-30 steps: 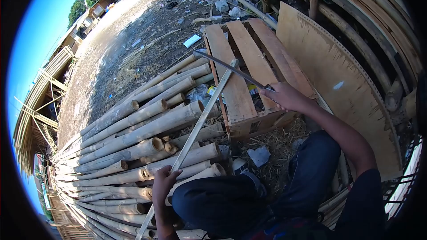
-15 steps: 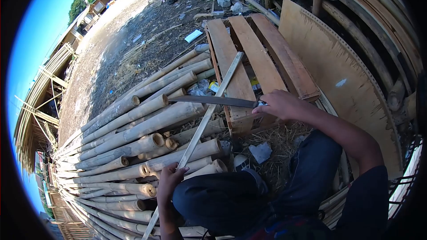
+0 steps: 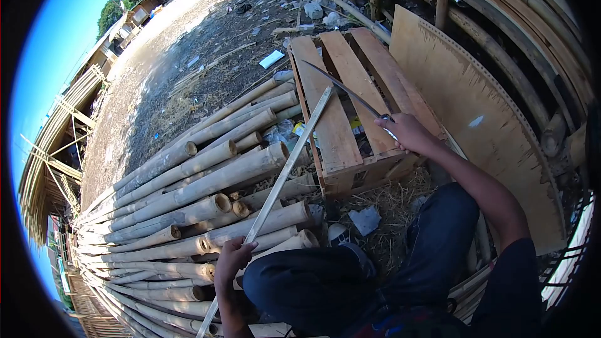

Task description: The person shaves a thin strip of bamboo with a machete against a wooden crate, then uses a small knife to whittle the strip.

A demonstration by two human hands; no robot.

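Note:
My left hand (image 3: 230, 261) grips a long thin bamboo strip (image 3: 288, 166) near its lower part. The strip slants up and to the right, with its far end resting on the wooden pallet (image 3: 325, 122). My right hand (image 3: 402, 133) holds the handle of a long dark machete (image 3: 343, 89), raised above the pallet with its blade pointing up and to the left, clear of the strip. My knees in dark trousers sit below both hands.
A pile of cut bamboo poles (image 3: 188, 194) lies to the left. A plywood sheet (image 3: 482, 119) leans on the right against stacked bamboo. Straw and litter cover the ground by the pallet. Bare dirt stretches beyond.
The machete swung down across the strip half a second ago and is now lifted again above the pallet. The left hand kept its hold on the strip.

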